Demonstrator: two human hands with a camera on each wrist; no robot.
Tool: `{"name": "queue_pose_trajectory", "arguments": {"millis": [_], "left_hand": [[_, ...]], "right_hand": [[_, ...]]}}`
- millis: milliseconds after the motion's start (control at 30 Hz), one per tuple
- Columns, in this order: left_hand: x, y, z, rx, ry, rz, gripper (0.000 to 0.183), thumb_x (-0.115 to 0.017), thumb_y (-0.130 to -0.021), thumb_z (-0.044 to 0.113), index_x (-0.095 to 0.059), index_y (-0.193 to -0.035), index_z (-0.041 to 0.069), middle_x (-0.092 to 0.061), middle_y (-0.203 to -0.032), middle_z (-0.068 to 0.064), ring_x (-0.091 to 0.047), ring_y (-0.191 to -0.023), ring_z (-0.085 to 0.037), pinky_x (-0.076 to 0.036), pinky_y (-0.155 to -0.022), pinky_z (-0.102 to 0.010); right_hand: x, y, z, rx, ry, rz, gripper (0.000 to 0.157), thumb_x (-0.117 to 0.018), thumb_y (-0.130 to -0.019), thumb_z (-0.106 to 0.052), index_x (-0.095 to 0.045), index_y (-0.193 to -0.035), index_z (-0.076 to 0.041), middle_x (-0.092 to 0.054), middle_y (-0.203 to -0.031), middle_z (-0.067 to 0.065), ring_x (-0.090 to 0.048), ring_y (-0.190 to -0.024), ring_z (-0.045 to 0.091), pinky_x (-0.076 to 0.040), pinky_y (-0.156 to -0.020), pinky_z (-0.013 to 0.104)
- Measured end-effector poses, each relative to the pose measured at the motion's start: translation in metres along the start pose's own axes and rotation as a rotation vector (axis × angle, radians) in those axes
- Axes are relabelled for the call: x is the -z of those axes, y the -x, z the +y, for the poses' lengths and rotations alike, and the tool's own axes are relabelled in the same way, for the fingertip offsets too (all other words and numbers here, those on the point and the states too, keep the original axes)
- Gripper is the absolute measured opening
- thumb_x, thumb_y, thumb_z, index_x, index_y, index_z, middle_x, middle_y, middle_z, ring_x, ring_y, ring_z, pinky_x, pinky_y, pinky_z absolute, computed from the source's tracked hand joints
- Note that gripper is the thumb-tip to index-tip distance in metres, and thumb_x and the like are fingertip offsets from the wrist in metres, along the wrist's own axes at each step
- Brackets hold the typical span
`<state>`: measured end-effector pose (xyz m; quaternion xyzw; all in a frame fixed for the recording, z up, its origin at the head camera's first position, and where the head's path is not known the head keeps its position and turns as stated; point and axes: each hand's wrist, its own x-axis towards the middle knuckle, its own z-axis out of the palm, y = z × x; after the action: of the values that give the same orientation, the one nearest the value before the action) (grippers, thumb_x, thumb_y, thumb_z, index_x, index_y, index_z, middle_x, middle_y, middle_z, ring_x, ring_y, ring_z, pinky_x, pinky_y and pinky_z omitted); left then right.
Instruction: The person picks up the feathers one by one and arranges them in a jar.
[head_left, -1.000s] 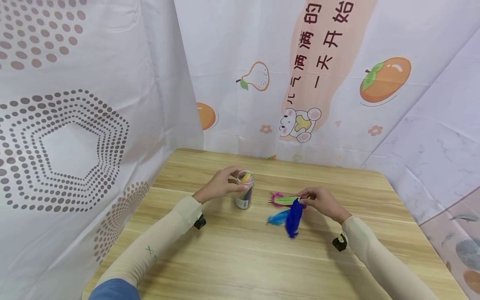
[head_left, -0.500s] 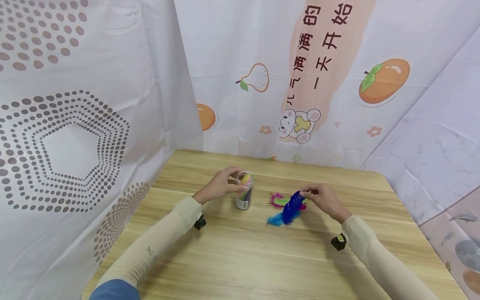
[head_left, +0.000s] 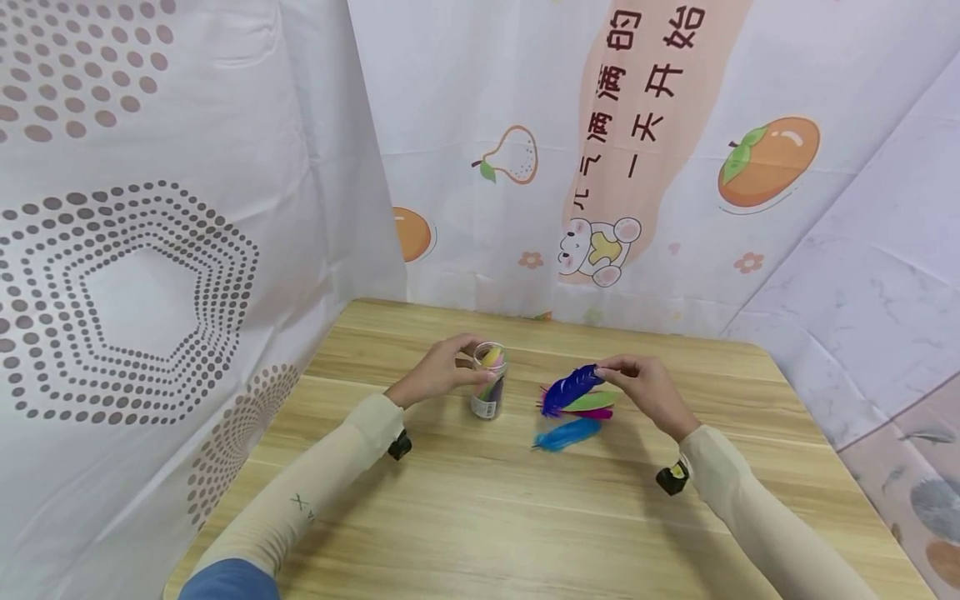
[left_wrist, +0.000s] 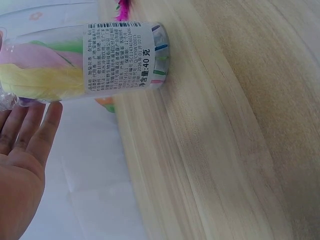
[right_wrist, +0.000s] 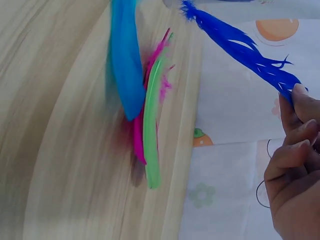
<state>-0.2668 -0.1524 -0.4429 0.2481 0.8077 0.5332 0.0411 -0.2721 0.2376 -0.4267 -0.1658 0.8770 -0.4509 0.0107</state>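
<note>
At the table [head_left: 480, 508], left hand [head_left: 437, 372] grips a jar [head_left: 490, 393], right hand [head_left: 651, 388] pinches a dark-blue feather [head_left: 568, 390].

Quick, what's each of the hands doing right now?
Left hand: closed, holding the clear jar.
Right hand: closed, pinching the dark blue feather.

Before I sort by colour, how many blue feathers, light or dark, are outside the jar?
2: a dark blue feather between the right fingers, a light blue feather on the table.

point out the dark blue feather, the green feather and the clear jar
Dark blue feather [head_left: 570, 390], head view: middle of its vane
Green feather [right_wrist: 150, 120], right wrist view: around mid-length
Clear jar [left_wrist: 95, 60], left wrist view: its printed label
</note>
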Motion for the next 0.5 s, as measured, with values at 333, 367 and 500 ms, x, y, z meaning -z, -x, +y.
{"name": "queue_pose_trajectory", "arguments": {"millis": [333, 367, 500], "left_hand": [[0.0, 0.0, -0.003, -0.008, 0.0, -0.003, 0.055, -0.083, -0.089, 0.037, -0.063, -0.135, 0.014, -0.063, -0.12, -0.005, -0.06, -0.11, -0.02, -0.055, -0.1, -0.035], [0.0, 0.0, -0.002, -0.005, -0.005, -0.001, 0.053, -0.083, -0.089, 0.037, -0.063, -0.134, 0.015, -0.063, -0.119, -0.003, -0.06, -0.11, -0.02, -0.054, -0.1, -0.034], [0.0, -0.001, 0.0, 0.002, -0.021, 0.005, 0.05, -0.083, -0.09, 0.035, -0.063, -0.132, 0.018, -0.063, -0.118, -0.001, -0.06, -0.109, -0.019, -0.054, -0.1, -0.034]], "right_hand": [[-0.005, -0.003, -0.013, -0.002, -0.054, 0.057, 0.034, -0.072, -0.098, -0.042, -0.078, -0.113, -0.012, -0.074, -0.102, 0.007, -0.06, -0.087, 0.023, -0.051, -0.07, 0.025], [-0.005, -0.004, -0.014, -0.003, -0.065, 0.064, 0.034, -0.072, -0.097, -0.042, -0.078, -0.112, -0.012, -0.074, -0.101, 0.009, -0.058, -0.084, 0.022, -0.049, -0.067, 0.025], [-0.005, -0.007, -0.019, 0.003, -0.085, 0.081, 0.034, -0.073, -0.098, -0.039, -0.077, -0.114, -0.01, -0.071, -0.099, 0.01, -0.051, -0.077, 0.017, -0.044, -0.062, 0.024]]}}
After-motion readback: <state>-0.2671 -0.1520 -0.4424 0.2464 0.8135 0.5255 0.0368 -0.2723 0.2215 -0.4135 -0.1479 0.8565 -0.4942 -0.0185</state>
